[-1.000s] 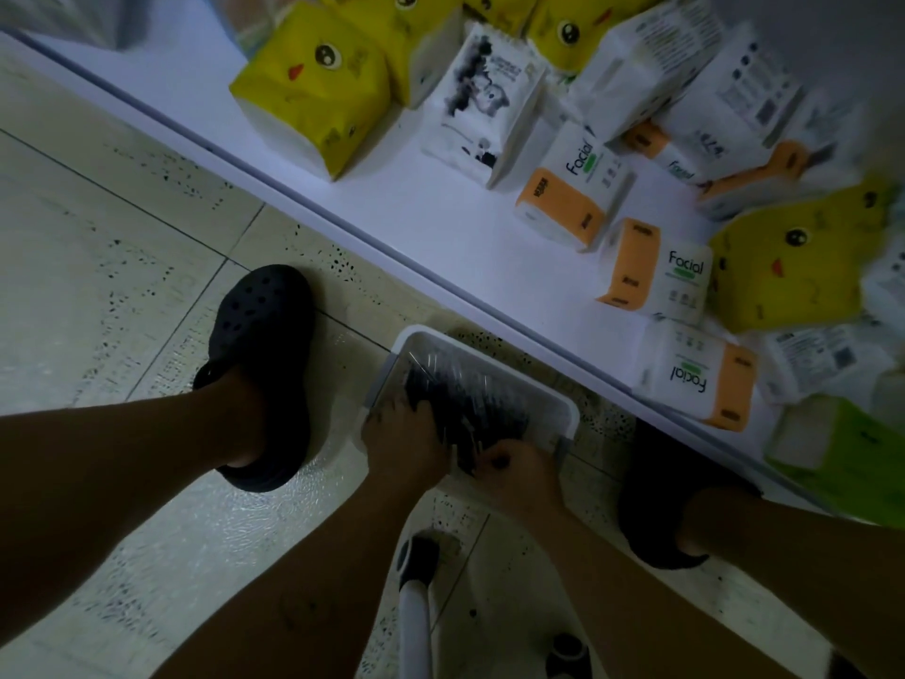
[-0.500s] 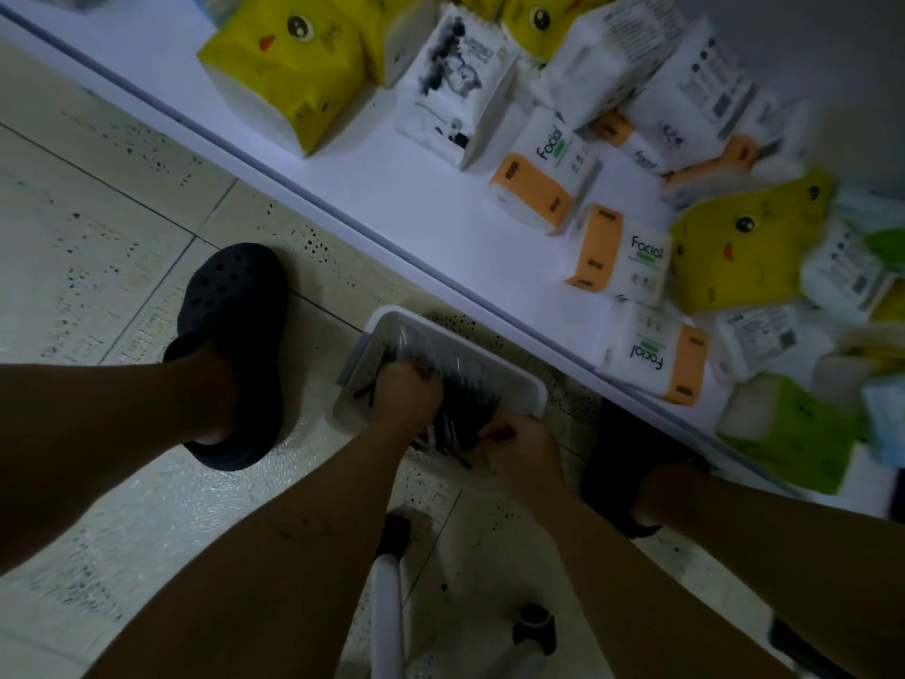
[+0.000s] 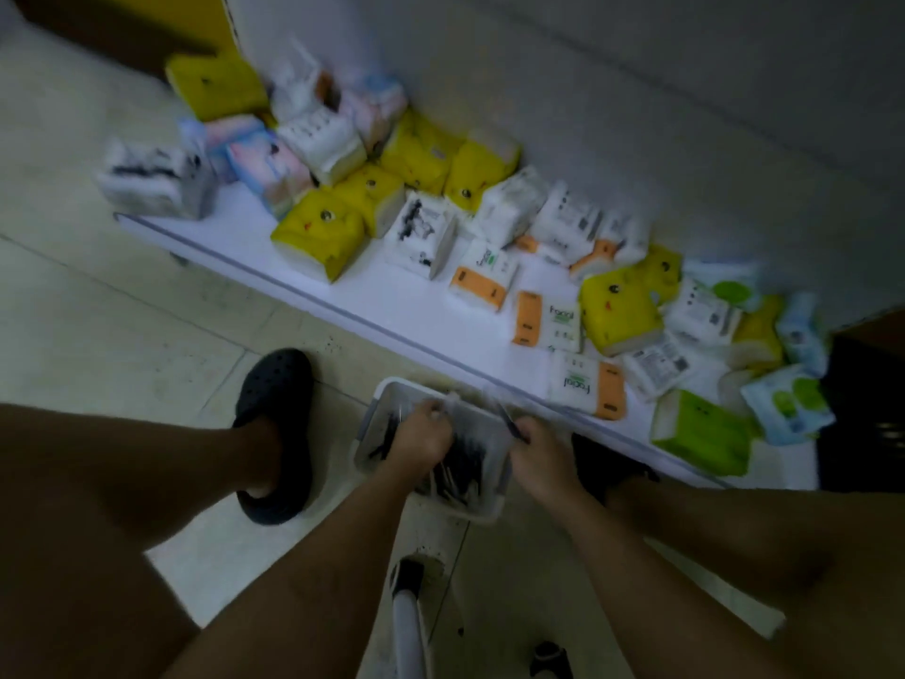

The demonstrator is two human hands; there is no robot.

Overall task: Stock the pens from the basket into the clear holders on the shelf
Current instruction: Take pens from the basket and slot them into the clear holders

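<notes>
A clear plastic basket [image 3: 377, 409] stands on the floor between my feet, full of dark pens [image 3: 463, 465]. My left hand [image 3: 423, 436] is down in the basket with its fingers curled round a bunch of pens. My right hand [image 3: 541, 448] is at the basket's right rim and pinches a dark pen that sticks up to the left. The frame is blurred, so single pens are hard to tell apart. No clear holders are in view.
A low white shelf [image 3: 392, 306] runs diagonally behind the basket, covered with yellow, white, orange and green tissue packs [image 3: 323, 232]. My black clogs [image 3: 276, 433] flank the basket. A white pole with dark wheels [image 3: 409, 624] stands below. A grey wall rises behind the shelf.
The camera has tilted up, so more of the shelf and the wall shows. My right hand has lifted to the basket's right rim with a pen. My left hand stays in the pens.
</notes>
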